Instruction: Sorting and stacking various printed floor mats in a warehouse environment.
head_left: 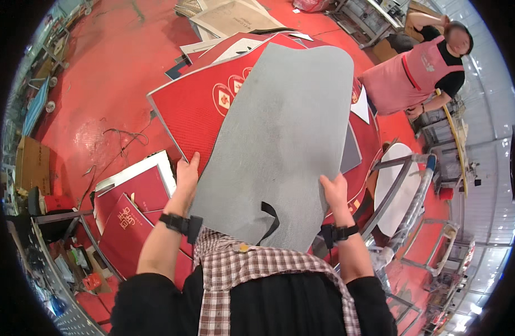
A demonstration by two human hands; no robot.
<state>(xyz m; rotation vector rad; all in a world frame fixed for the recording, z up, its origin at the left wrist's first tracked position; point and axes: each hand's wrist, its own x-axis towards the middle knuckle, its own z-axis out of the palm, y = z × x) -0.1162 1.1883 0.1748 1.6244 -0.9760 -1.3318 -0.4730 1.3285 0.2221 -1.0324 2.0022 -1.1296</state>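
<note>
I hold a large grey board [280, 140] upright in front of me, its rounded top edge pointing away. My left hand [186, 176] grips its left edge and my right hand [334, 193] grips its right edge near the bottom. A short black ribbon loop [270, 215] hangs at the board's lower part. Behind the board lies a big red printed sheet [196, 106] with round gold emblems, on a stack of similar red sheets.
More red printed box covers [131, 215] lie on a rack at my lower left. A person in a pink apron [419, 73] stands at the far right. A white stool [397, 185] and metal frames are at the right. Red floor with loose cables stretches left.
</note>
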